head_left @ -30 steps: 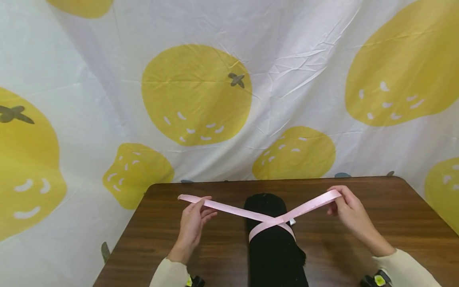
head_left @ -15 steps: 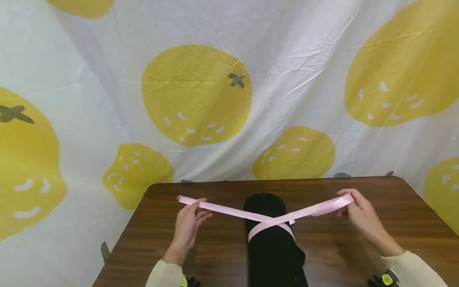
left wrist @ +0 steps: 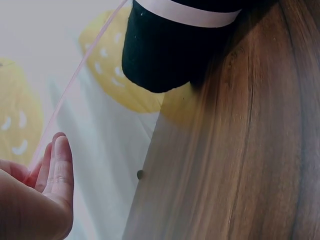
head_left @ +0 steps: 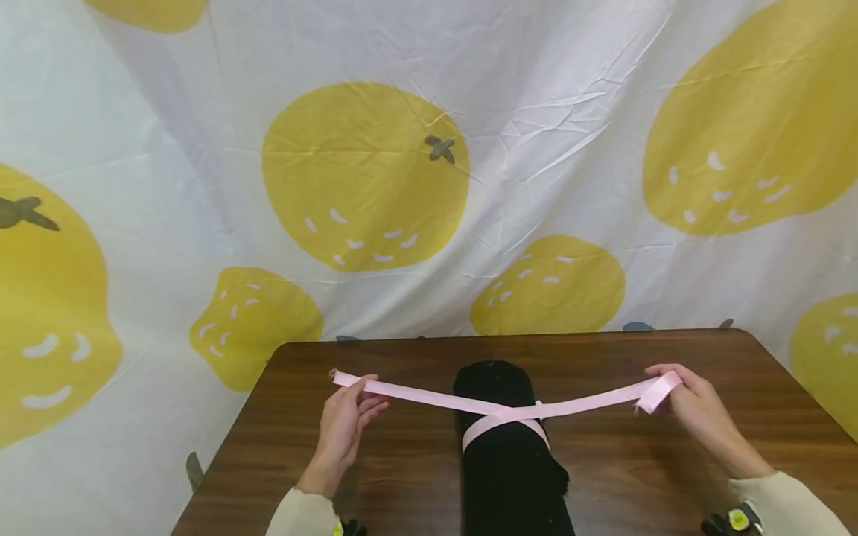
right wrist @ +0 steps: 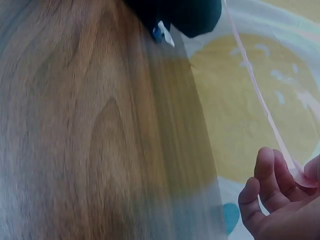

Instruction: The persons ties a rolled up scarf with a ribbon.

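A long black fabric bundle (head_left: 512, 476) lies lengthwise on the table, its rounded end pointing away from me. Around it runs a pink ribbon (head_left: 429, 397), whose two tails cross on top and stretch out to either side. My left hand (head_left: 342, 428) pinches one tail near its tip, which pokes out beyond the thumb. Between thumb and fingers my right hand (head_left: 704, 409) pinches the other tail, and its short end hangs folded over. In the left wrist view the ribbon rises taut from the left hand (left wrist: 45, 195). The bundle's underside is hidden.
The brown wooden table (head_left: 402, 476) ends at a far edge just past the bundle. Behind it hangs a white curtain (head_left: 523, 74) printed with yellow fruit. A small white tag (right wrist: 166, 34) sticks out from the bundle's right side.
Both hands have moved apart and slightly lower, the right one farther, drawing the ribbon tails outward. The right tail's end now hangs folded down from the right hand.
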`<act>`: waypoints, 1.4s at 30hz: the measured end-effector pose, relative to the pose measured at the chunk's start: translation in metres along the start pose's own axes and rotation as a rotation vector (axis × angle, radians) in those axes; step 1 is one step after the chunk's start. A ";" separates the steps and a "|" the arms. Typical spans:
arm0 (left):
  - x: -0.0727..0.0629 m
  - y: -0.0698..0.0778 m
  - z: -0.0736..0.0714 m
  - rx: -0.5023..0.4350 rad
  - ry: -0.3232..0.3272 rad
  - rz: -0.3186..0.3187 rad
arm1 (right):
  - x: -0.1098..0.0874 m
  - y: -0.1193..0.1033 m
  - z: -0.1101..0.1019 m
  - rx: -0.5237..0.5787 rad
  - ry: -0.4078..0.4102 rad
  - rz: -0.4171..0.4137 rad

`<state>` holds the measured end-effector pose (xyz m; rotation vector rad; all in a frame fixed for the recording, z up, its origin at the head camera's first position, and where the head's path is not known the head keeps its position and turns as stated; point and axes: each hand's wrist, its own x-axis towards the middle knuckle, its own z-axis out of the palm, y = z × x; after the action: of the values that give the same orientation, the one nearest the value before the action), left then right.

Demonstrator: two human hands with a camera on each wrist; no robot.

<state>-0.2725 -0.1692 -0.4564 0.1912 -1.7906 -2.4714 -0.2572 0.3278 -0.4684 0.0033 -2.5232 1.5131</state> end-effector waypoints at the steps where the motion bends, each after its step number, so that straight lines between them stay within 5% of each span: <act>1: 0.000 0.000 -0.001 0.005 0.006 -0.004 | 0.000 0.002 -0.002 -0.002 -0.006 0.002; 5: 0.000 -0.001 -0.006 0.009 0.008 -0.014 | 0.001 0.011 -0.008 0.057 -0.028 0.007; 15: 0.003 -0.005 -0.018 -0.010 0.000 -0.058 | 0.000 0.033 -0.019 0.424 -0.105 0.072; 20: 0.003 -0.007 -0.023 -0.022 0.013 -0.100 | -0.001 0.046 -0.027 0.525 -0.142 0.158; 33: 0.004 -0.016 -0.033 0.031 -0.009 -0.208 | -0.003 0.068 -0.044 0.562 -0.192 0.340; 42: 0.005 -0.032 -0.048 0.118 -0.061 -0.315 | -0.007 0.081 -0.045 0.544 -0.255 0.279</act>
<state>-0.2702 -0.2052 -0.5014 0.4428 -2.0766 -2.5977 -0.2510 0.4050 -0.5201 -0.0842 -2.2671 2.4074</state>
